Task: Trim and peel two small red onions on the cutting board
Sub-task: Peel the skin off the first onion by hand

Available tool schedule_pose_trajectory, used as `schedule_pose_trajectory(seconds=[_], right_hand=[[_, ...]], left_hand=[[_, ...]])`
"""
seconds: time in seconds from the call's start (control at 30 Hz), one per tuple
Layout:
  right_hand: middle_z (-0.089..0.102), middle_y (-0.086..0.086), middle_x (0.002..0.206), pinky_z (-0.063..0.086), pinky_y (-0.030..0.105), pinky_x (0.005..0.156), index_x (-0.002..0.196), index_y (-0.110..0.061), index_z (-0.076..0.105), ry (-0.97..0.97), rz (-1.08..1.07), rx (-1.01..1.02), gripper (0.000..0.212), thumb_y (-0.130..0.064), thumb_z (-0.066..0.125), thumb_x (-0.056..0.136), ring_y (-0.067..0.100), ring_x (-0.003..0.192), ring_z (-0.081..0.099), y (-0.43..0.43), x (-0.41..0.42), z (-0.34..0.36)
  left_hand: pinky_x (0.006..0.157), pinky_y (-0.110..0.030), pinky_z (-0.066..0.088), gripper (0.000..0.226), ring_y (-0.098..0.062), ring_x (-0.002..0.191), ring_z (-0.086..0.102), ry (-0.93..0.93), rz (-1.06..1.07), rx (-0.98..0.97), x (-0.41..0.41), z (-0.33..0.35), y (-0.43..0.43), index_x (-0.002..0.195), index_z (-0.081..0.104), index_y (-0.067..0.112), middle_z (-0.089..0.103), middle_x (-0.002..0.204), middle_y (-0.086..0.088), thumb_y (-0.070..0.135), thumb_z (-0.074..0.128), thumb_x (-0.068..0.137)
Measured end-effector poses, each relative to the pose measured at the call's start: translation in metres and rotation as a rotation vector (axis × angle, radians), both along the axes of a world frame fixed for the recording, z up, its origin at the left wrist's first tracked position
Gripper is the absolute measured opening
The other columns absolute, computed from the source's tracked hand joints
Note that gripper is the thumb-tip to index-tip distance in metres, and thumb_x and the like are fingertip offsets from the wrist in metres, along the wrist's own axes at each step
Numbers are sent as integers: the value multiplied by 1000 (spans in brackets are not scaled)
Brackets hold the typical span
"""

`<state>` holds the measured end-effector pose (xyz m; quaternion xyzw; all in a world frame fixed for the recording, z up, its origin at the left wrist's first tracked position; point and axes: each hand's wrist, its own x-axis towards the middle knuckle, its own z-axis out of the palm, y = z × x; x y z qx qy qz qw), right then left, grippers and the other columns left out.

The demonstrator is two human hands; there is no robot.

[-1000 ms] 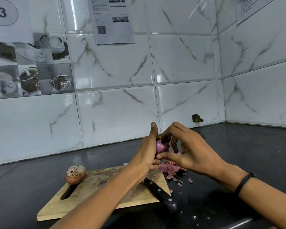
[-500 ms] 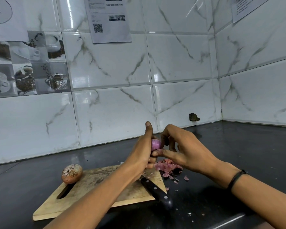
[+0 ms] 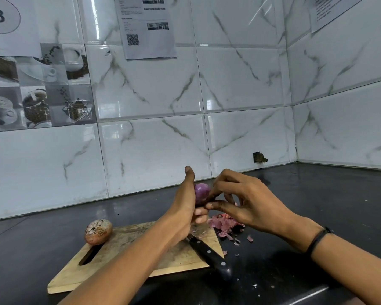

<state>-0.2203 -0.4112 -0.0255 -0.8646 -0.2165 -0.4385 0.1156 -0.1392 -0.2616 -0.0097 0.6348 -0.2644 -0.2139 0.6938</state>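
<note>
The left hand (image 3: 185, 208) holds the held red onion (image 3: 201, 192) in the air, above the far right corner of the cutting board (image 3: 128, 260). Its fingers are curled under the onion and its thumb stands straight up. The right hand (image 3: 246, 203) is half closed. Its thumb and first fingers pinch at the right side of the same onion. Whether a strip of skin is between them, I cannot tell. The visible side of this onion is smooth and shiny purple, so I judge that the peeling of it is almost finished.

To do this step well, the left hand should turn the onion slowly, so that every side is checked for dry skin. The right hand should pull each strip from one cut end toward the other, with a small pinch, so the flesh is not torn. The strips can fall on the heap of peels (image 3: 224, 223), which lies on the dark surface (image 3: 317, 194) just beside the far right corner of the board.

The unpeeled red onion (image 3: 98, 231) rests on the far left corner of the board, with its brown skin on. The knife (image 3: 209, 254) lies across the right edge of the board, partly under the left wrist, so that arm should lift with care.
</note>
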Motion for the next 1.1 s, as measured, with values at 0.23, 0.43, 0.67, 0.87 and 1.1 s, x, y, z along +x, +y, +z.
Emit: schedule_pose_trajectory(seconds=[0.23, 0.43, 0.67, 0.87, 1.1], right_hand=[[56, -21, 100, 52, 33, 63, 96, -36, 61, 19, -64, 27, 9, -43, 65, 92, 11, 79, 61, 0, -3, 1], [56, -25, 97, 52, 31, 67, 101, -36, 58, -12, -117, 37, 16, -49, 58, 92, 6, 78, 59, -2, -2, 0], [55, -23, 103, 53, 34, 64, 114, -34, 65, -50, -78, 34, 24, -49, 61, 97, 10, 78, 60, 1, -2, 2], [54, -18, 95, 52, 38, 71, 104, -28, 58, -13, -214, 119, 12, -39, 52, 101, 7, 84, 57, -3, 2, -1], [62, -15, 89, 50, 37, 71, 91, -36, 54, 111, -243, 217, 39, -64, 29, 101, 6, 81, 59, -3, -4, 1]], left_hand=[[34, -18, 20, 77, -11, 32, 23, 80, 87, -69, 10, 6, 3, 74, 59, 5, 36, 40, -2, 65, 20, 102], [33, -17, 23, 78, -11, 30, 27, 140, 61, -98, 8, 5, 1, 71, 57, 3, 38, 41, -3, 64, 21, 102], [31, -15, 23, 69, -8, 29, 30, 189, -57, -95, 0, 2, -4, 73, 53, 9, 38, 44, 1, 66, 25, 101], [32, -17, 21, 84, -7, 31, 27, 16, -109, 106, 3, -4, -3, 63, 63, 7, 58, 58, -11, 74, 25, 95], [32, -17, 22, 73, -6, 34, 26, 2, -135, 91, 7, -3, 0, 79, 57, 9, 53, 62, -5, 73, 27, 95]])
